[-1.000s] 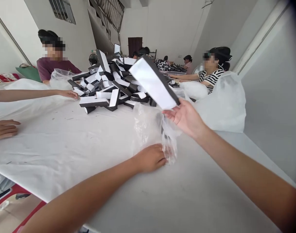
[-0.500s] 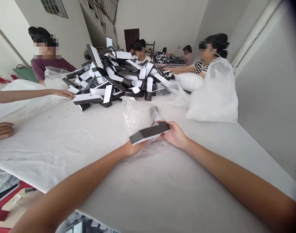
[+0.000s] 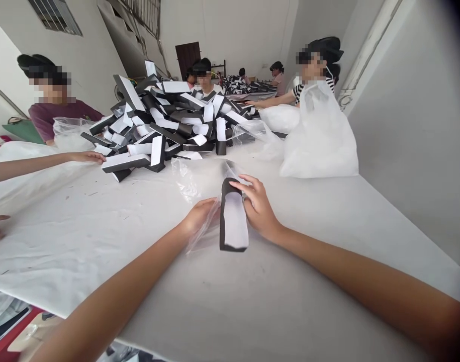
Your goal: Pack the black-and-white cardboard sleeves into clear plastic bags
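A narrow black box with a white face [image 3: 235, 221] stands out over the middle of the table, its long side pointing toward me. My right hand [image 3: 262, 203] grips its far right end, with fingers over the top and the thumb along the side. To the left of the box, my left hand [image 3: 204, 215] is closed around a clear plastic bag [image 3: 201, 239], whose film hangs below the fingers. The box partly hides my left fingertips. Beyond my hands, more clear film [image 3: 188, 178] lies crumpled on the table.
Black-and-white boxes form a tall pile [image 3: 169, 120] across the white-covered table [image 3: 101, 236]. A filled white plastic bag [image 3: 320, 141] stands at the right. A co-worker's hand [image 3: 88, 157] touches the pile's left edge; other people sit around the table.
The box has turned from lying crosswise to pointing toward me, with its white face now upward. My hands have moved apart, and my right fingers have shifted onto its far end.
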Demonstrator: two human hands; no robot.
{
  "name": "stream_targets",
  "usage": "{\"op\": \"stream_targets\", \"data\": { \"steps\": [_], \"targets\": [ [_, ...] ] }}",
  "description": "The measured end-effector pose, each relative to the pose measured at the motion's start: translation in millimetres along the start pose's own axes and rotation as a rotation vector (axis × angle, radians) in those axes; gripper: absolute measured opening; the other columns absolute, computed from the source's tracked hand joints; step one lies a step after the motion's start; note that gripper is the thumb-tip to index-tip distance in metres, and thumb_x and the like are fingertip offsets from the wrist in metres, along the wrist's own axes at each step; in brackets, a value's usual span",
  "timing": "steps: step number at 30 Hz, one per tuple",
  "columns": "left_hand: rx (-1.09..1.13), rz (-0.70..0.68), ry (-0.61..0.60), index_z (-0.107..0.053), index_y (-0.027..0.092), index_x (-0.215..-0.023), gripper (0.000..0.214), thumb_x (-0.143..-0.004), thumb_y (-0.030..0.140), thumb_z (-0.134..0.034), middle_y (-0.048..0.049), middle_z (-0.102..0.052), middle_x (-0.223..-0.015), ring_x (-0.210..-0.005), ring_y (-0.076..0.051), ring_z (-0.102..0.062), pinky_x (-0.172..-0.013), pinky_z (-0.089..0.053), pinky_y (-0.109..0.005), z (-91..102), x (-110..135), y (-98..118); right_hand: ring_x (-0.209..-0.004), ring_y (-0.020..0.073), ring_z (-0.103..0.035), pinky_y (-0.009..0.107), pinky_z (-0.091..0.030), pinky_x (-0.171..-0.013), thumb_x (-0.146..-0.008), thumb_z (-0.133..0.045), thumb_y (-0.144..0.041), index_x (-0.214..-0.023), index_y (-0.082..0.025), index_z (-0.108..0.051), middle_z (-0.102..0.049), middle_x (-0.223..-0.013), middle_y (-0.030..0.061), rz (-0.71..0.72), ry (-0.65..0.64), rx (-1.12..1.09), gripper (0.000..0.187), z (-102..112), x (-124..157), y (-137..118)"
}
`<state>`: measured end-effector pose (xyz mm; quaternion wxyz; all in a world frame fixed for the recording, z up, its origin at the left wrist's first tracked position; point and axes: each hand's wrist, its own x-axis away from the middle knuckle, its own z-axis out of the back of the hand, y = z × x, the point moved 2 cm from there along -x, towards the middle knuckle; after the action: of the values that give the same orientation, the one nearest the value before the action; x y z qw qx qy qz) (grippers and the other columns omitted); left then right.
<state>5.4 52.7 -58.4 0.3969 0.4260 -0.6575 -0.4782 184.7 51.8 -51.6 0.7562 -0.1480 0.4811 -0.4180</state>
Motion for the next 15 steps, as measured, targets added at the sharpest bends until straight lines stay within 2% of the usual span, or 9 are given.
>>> {"op": "stream_targets", "data": {
  "steps": [1, 3, 5, 6, 7, 9, 11, 13, 15],
  "targets": [
    [0.001, -0.004, 0.010, -0.068, 0.013, -0.082, 0.023, -0.081, 0.035, -0.068, -0.0010, -0.066, -0.072, -0.071, -0.015, -0.061, -0.075, -0.046, -0.027, 0.1, 0.3, -0.1, -0.136, 0.0242, -0.034, 0.048, -0.031, -0.110, -0.088, -0.030, -0.015, -0.136, -0.030, -0.049, -0.041, -0.144, 0.0064, 0.066, -0.012, 0.061, 0.054, 1.9, 4.0, -5.9],
    [-0.005, -0.016, 0.038, -0.065, 0.013, -0.077, 0.023, -0.078, 0.036, -0.069, -0.0001, -0.061, -0.066, -0.062, -0.013, -0.057, -0.066, -0.045, -0.027, 1.2, 0.7, -0.5, -0.130, 0.0272, -0.039, 0.049, -0.032, -0.106, -0.091, -0.034, -0.023, -0.141, -0.027, -0.043, -0.045, -0.140, 0.0094, 0.303, -0.123, 0.121, 0.051, 2.7, 13.9, -18.8],
    [-0.008, -0.026, 0.077, -0.062, 0.013, -0.076, 0.026, -0.078, 0.039, -0.069, 0.0005, -0.058, -0.063, -0.058, -0.013, -0.054, -0.060, -0.044, -0.026, 3.3, 1.1, -1.6, -0.116, 0.0288, -0.048, 0.047, -0.037, -0.099, -0.091, -0.042, -0.036, -0.136, -0.024, -0.048, -0.054, -0.128, 0.0110, 0.574, -0.314, 0.143, 0.047, -0.9, 26.6, -30.6],
    [-0.008, -0.034, 0.092, -0.062, 0.013, -0.078, 0.028, -0.079, 0.040, -0.068, 0.0005, -0.059, -0.064, -0.059, -0.013, -0.055, -0.059, -0.043, -0.026, 4.5, 1.3, -2.4, -0.109, 0.0286, -0.050, 0.046, -0.039, -0.094, -0.090, -0.046, -0.044, -0.130, -0.022, -0.053, -0.057, -0.122, 0.0113, 0.658, -0.403, 0.154, 0.046, -3.9, 32.6, -35.1],
    [-0.007, -0.043, 0.103, -0.062, 0.013, -0.080, 0.028, -0.081, 0.041, -0.067, 0.0002, -0.060, -0.067, -0.060, -0.013, -0.056, -0.060, -0.044, -0.025, 5.6, 1.3, -3.2, -0.103, 0.0281, -0.052, 0.045, -0.041, -0.090, -0.088, -0.049, -0.051, -0.124, -0.020, -0.056, -0.059, -0.118, 0.0116, 0.690, -0.470, 0.170, 0.048, -7.2, 37.4, -38.4],
    [-0.003, -0.053, 0.114, -0.064, 0.014, -0.085, 0.030, -0.084, 0.044, -0.064, -0.0010, -0.064, -0.074, -0.066, -0.014, -0.059, -0.065, -0.047, -0.026, 6.8, 1.4, -4.6, -0.097, 0.0267, -0.051, 0.043, -0.042, -0.084, -0.086, -0.054, -0.055, -0.114, -0.016, -0.059, -0.060, -0.113, 0.0124, 0.643, -0.532, 0.219, 0.048, -13.9, 42.7, -42.9],
    [0.021, -0.053, 0.105, -0.067, 0.016, -0.095, 0.028, -0.087, 0.042, -0.062, -0.0044, -0.069, -0.091, -0.081, -0.017, -0.064, -0.078, -0.050, -0.028, 5.9, 1.2, -4.8, -0.092, 0.0241, -0.051, 0.039, -0.042, -0.078, -0.089, -0.053, -0.042, -0.108, -0.014, -0.059, -0.059, -0.110, 0.0128, 0.570, -0.550, 0.275, 0.033, -18.7, 44.9, -46.8],
    [0.060, -0.050, 0.088, -0.068, 0.019, -0.108, 0.029, -0.089, 0.039, -0.061, -0.0069, -0.068, -0.114, -0.103, -0.021, -0.064, -0.094, -0.048, -0.031, 3.4, 1.1, -3.8, -0.083, 0.0192, -0.050, 0.032, -0.041, -0.067, -0.092, -0.046, -0.021, -0.102, -0.015, -0.057, -0.059, -0.106, 0.0110, 0.501, -0.583, 0.324, 0.016, -20.1, 47.3, -52.5],
    [0.074, -0.056, 0.084, -0.067, 0.021, -0.115, 0.032, -0.089, 0.039, -0.060, -0.0068, -0.063, -0.130, -0.118, -0.024, -0.058, -0.105, -0.042, -0.035, 1.1, 0.9, -2.0, -0.073, 0.0153, -0.047, 0.027, -0.034, -0.057, -0.092, -0.040, -0.013, -0.094, -0.017, -0.056, -0.057, -0.098, 0.0071, 0.493, -0.647, 0.339, 0.016, -18.0, 53.7, -62.9]
  ]
}}
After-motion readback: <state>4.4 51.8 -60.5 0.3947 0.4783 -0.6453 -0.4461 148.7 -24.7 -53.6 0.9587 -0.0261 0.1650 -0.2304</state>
